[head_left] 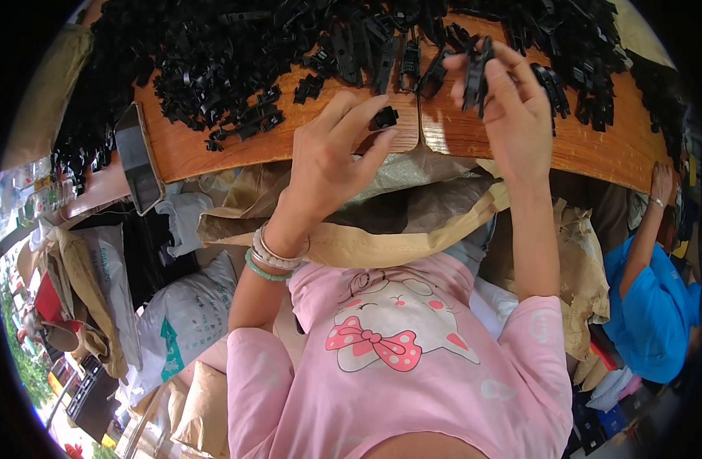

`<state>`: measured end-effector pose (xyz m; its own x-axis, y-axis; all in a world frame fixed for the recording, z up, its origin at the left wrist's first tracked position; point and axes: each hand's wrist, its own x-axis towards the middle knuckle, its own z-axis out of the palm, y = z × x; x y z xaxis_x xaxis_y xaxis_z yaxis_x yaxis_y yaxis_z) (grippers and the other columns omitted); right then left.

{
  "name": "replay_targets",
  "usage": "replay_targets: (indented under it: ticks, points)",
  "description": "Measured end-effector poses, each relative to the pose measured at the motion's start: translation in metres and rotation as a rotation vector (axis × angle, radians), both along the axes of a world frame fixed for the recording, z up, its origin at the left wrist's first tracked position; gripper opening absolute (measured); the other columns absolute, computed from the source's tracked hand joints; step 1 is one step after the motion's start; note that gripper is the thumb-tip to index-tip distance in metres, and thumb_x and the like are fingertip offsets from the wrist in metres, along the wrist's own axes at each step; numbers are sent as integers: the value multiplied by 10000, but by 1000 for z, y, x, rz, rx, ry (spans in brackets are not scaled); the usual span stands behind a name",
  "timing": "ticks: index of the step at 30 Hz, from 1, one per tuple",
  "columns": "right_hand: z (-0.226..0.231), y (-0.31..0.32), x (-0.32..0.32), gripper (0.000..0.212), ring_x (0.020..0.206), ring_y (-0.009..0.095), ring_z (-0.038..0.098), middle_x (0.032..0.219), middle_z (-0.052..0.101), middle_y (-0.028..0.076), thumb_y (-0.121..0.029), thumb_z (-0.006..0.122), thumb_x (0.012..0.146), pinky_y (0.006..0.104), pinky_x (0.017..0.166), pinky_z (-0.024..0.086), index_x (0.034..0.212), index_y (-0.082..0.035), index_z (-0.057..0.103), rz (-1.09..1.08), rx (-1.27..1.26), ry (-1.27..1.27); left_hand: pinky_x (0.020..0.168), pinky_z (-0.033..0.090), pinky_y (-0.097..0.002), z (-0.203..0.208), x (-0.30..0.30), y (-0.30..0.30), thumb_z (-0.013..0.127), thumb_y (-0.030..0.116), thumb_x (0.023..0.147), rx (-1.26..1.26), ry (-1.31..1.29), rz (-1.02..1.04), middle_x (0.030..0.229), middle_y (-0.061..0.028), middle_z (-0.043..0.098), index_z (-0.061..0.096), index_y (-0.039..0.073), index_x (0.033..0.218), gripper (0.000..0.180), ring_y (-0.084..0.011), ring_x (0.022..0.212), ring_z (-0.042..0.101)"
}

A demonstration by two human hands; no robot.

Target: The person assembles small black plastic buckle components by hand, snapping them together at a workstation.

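My left hand [329,157] is over the front edge of the wooden table, its thumb and forefinger closed round a small black plastic piece [384,118]. To the right, my raised right hand [517,115] pinches a long, narrow black plastic part [478,75] between thumb and fingers. It is held nearly upright and is slightly blurred. Behind both hands, several similar long black parts [385,65] lie in a loose row on the table. A big heap of small black plastic pieces [206,69] covers the table's left and back.
The wooden table [619,157] has a seam near its middle. A phone [139,161] leans at its left front edge. Below hangs an open paper-lined sack [412,246]. White sacks [186,321] stand at left. Another person in a blue shirt [653,314] is at right.
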<state>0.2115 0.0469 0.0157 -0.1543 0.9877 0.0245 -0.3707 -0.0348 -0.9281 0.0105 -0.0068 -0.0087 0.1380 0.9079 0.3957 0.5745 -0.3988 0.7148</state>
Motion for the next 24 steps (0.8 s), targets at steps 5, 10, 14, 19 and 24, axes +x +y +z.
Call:
replay_targets:
  ticks: [5,10,14,19,24]
  points:
    - [2,-18,-1,262,617,156,563,983,646,224,-139,414,988,252,574,460,1200,13,433,265,-302,123,508,449,-319,-7,-5,4,713,63,744,-3,25,-78,762,-82,541,632,48,1018,286,-237,602,573]
    - [6,-15,0,294,610,128,539,977,656,192,-164,484,966,235,549,420,1222,-19,490,385,-315,152,496,428,-322,-5,-4,5,719,43,729,-76,-168,-119,761,-95,543,630,41,1008,293,-239,575,549]
    - [1,-21,-2,366,680,147,577,946,653,121,-97,631,850,230,579,448,1203,-25,563,327,93,-534,492,420,-320,-9,-6,7,722,36,723,-53,-118,-134,751,-94,540,627,35,999,292,-239,560,538]
    - [5,-22,-5,350,700,200,588,863,620,127,-15,694,767,280,569,463,1110,4,624,288,523,-886,496,422,-317,-9,-7,7,712,33,731,-99,-127,-137,746,-94,541,627,23,979,262,-240,556,537]
    - [6,-17,-4,358,672,217,578,867,615,138,-11,697,758,280,554,455,1108,5,624,296,652,-989,503,427,-320,-9,-9,8,709,36,734,-74,-129,-146,752,-97,548,634,18,963,242,-243,560,540]
